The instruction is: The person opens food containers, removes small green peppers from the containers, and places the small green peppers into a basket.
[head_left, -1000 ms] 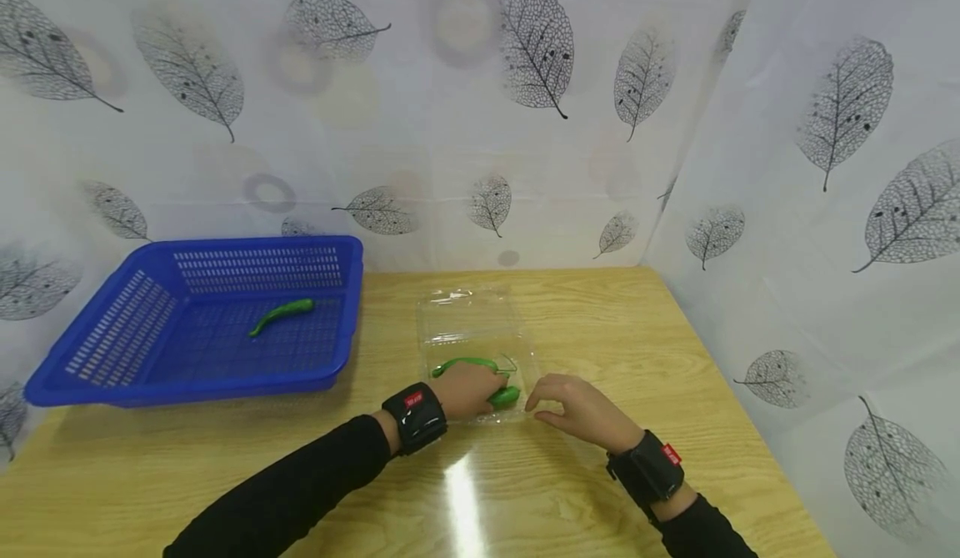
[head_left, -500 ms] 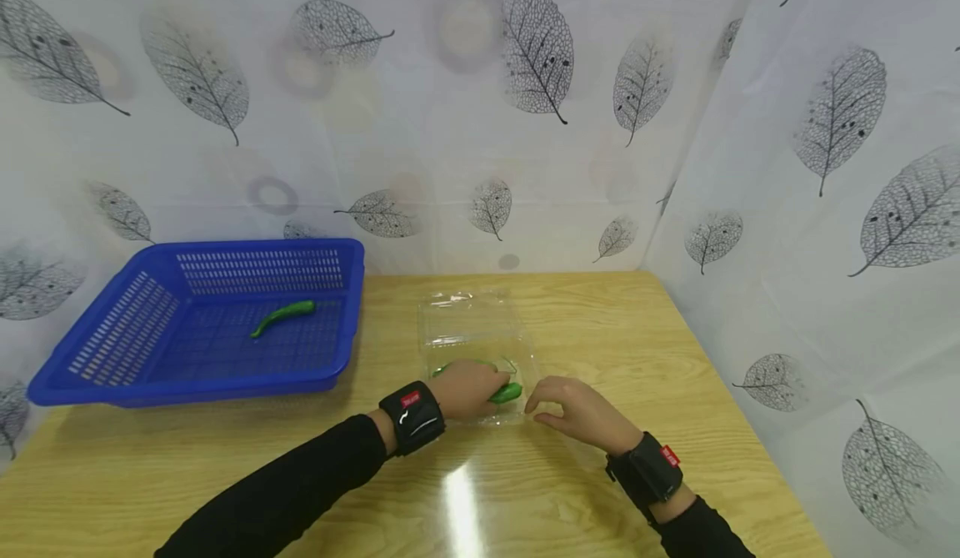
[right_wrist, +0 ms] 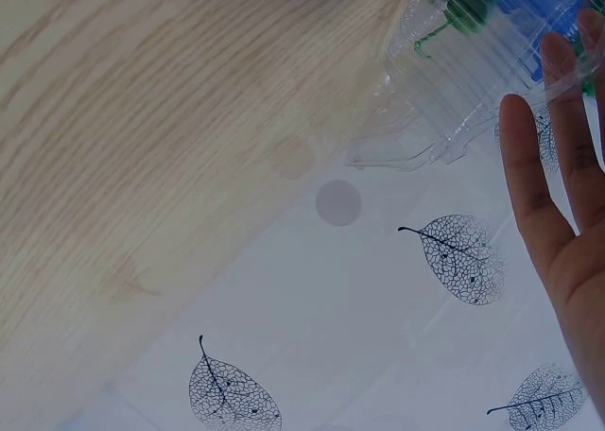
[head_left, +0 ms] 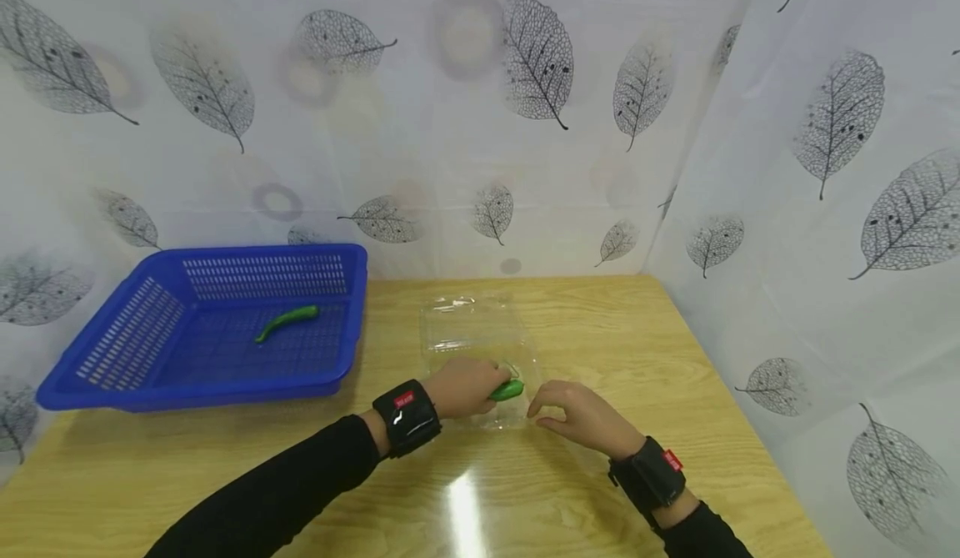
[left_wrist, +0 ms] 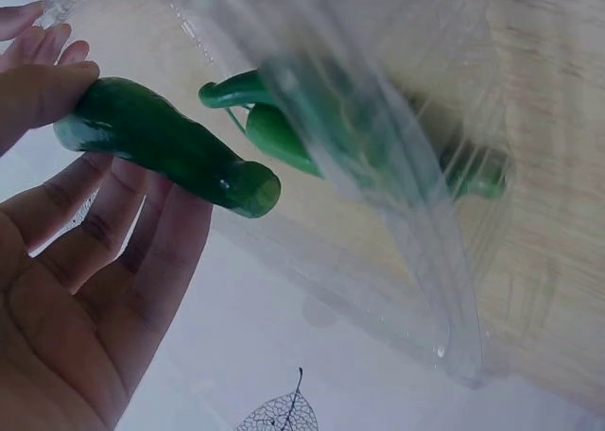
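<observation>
My left hand (head_left: pixel 463 387) pinches a green chili pepper (head_left: pixel 507 390) between thumb and fingers, over the clear plastic box (head_left: pixel 441 344). In the left wrist view this pepper (left_wrist: pixel 156 140) is thick and glossy, its blunt end pointing away from the fingers. Other green peppers (left_wrist: pixel 279 140) lie in the box behind its transparent wall; in the head view my left hand mostly hides them. At the box's right edge is my right hand (head_left: pixel 588 416), its fingers loosely bent with nothing gripped. The right wrist view shows its fingers (right_wrist: pixel 526 157) extended beside the plastic; contact is hard to judge.
To the left stands a blue slotted plastic basket (head_left: pixel 351 324) with one curved green pepper (head_left: pixel 288 322) in it. The box's lid is folded back towards the wall. A leaf-patterned white covering (head_left: pixel 570 199) borders the wooden table (head_left: pixel 615 333) behind and on the right.
My left hand has lifted a little with the pepper and now covers the pepper that showed beside it in the box. My right hand stays nearly still. The head view has tilted up slightly.
</observation>
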### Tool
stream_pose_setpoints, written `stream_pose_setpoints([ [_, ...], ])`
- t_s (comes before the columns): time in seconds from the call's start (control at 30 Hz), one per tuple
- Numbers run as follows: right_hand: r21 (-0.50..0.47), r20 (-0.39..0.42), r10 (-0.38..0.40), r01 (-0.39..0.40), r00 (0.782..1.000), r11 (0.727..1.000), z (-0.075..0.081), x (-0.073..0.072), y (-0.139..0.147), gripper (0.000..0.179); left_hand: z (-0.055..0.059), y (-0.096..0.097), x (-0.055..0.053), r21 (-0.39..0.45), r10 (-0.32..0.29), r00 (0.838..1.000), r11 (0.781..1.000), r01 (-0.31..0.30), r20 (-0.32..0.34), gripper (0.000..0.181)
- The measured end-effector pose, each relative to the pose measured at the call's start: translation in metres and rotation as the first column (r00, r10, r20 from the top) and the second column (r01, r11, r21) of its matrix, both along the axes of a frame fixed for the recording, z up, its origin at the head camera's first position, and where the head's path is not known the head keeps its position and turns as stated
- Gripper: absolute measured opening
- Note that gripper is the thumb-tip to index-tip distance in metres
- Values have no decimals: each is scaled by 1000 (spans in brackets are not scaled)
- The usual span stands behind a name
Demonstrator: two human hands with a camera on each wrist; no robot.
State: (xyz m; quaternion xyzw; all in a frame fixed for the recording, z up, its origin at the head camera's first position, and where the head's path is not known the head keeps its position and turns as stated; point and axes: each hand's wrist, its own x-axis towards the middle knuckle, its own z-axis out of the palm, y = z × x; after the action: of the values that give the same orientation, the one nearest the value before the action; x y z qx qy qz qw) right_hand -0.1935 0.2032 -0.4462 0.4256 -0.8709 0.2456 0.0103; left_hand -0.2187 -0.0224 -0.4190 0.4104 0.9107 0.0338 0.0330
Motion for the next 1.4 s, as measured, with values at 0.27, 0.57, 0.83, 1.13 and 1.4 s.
stream_pose_setpoints([
  [0.27, 24, 15, -20, 20, 1000, 1000, -2, 3, 0, 20, 2, -8, -3, -3, 11, 999, 1000, -11, -33, 22],
  [0.57, 11, -11, -9, 9, 1000, 1000, 0, 0, 0, 19, 23, -18, -5, 8, 41, 996, 999, -41, -76, 25],
  [0.83, 13, 0, -11, 11, 1000, 1000, 0, 1, -1, 19, 41, -31, -10, 65, 66, 996, 996, -61, -68, 25],
  [1.13, 11, -8, -2, 2, 1000, 1000, 2, 1, -1, 19, 58, -55, -18, 98, 94, 994, 991, -88, -58, 20],
  [1.4, 12, -22, 6, -6, 1000, 1000, 3, 1, -2, 18, 69, -81, -28, 105, 154, 988, 983, -152, -8, 27],
])
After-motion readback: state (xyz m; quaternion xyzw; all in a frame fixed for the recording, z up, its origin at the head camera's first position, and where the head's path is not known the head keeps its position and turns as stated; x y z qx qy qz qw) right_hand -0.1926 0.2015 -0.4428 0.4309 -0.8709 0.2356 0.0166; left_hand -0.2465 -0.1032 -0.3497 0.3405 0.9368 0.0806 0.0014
